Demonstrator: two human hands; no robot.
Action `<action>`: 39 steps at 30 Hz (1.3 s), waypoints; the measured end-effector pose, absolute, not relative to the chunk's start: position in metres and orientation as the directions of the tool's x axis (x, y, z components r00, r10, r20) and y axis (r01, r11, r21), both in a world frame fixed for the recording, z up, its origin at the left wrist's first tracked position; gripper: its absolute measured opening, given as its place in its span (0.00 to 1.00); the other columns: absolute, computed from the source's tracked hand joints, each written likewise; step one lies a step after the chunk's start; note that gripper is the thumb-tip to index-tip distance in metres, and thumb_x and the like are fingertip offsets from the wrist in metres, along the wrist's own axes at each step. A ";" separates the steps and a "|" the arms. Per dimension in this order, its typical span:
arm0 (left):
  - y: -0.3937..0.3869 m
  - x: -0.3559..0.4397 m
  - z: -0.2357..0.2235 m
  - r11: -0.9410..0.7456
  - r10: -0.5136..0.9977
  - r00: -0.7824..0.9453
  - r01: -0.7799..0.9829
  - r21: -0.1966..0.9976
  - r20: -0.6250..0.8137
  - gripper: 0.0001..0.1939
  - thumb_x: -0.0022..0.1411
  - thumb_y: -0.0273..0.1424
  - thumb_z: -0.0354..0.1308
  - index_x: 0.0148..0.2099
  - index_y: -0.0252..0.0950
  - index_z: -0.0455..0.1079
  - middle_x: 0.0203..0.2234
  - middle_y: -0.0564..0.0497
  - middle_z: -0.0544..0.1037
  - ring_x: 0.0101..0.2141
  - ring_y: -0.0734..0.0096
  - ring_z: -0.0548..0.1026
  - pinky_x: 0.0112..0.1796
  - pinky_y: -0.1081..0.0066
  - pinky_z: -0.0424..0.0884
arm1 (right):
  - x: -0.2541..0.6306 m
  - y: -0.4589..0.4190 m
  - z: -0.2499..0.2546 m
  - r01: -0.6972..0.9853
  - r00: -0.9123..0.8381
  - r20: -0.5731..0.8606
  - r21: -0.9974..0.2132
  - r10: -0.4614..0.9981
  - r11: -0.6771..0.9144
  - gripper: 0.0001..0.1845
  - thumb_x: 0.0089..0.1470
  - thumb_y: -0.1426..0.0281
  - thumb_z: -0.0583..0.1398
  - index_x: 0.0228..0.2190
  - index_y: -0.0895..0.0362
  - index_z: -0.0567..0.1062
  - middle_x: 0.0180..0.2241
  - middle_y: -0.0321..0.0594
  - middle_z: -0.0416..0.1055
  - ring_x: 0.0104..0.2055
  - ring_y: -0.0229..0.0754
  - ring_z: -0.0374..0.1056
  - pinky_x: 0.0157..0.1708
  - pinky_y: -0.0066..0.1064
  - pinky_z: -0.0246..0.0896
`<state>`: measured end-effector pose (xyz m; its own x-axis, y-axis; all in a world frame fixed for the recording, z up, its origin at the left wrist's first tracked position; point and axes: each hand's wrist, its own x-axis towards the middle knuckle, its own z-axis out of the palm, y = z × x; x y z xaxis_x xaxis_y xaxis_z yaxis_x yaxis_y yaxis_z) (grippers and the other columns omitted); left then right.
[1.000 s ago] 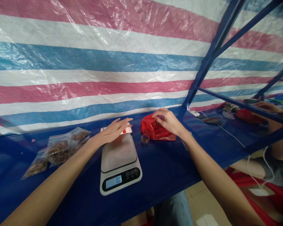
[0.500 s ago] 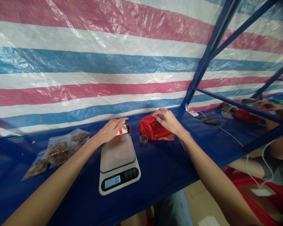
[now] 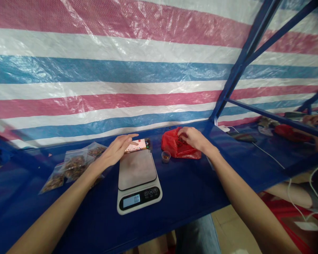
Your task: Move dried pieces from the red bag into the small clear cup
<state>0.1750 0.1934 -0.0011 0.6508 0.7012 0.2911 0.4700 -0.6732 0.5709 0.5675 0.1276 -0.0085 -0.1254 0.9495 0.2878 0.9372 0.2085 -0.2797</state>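
Note:
My left hand [image 3: 119, 148] hovers over a phone [image 3: 139, 144] with a lit screen, fingers stretched out and holding nothing. The phone lies behind a kitchen scale [image 3: 136, 173] whose display reads 0.0; nothing rests on its plate. My right hand [image 3: 194, 139] dips into the mouth of a red plastic bag [image 3: 172, 147] containing small dark brown pieces. Its fingers are drawn together, and their tips are hidden among the contents. Between scale and bag stands a small clear cup [image 3: 166, 157] with a few brown pieces inside.
Several zip bags [image 3: 75, 164] of brown pieces lie left of the scale on the blue tabletop [image 3: 185, 190]. A blue metal frame [image 3: 227, 91] rises at the right. Beyond it are a white cable [image 3: 268, 154], another red bag [image 3: 288, 132] and a co-worker's arm [image 3: 287, 193].
My right hand has lowered into the red bag, fingers closing down among the pieces. My left hand has shifted slightly left, showing more of the phone screen. The view has tilted a little.

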 end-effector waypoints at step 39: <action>0.170 0.123 0.003 -0.631 0.759 0.547 0.489 0.602 0.352 0.38 0.75 0.57 0.35 0.47 0.45 0.85 0.64 0.48 0.76 0.62 0.48 0.73 0.68 0.47 0.61 | 0.583 0.129 -0.017 0.953 -0.078 0.118 -0.283 0.990 0.109 0.10 0.61 0.71 0.67 0.45 0.52 0.82 0.49 0.43 0.83 0.50 0.50 0.79 0.49 0.34 0.70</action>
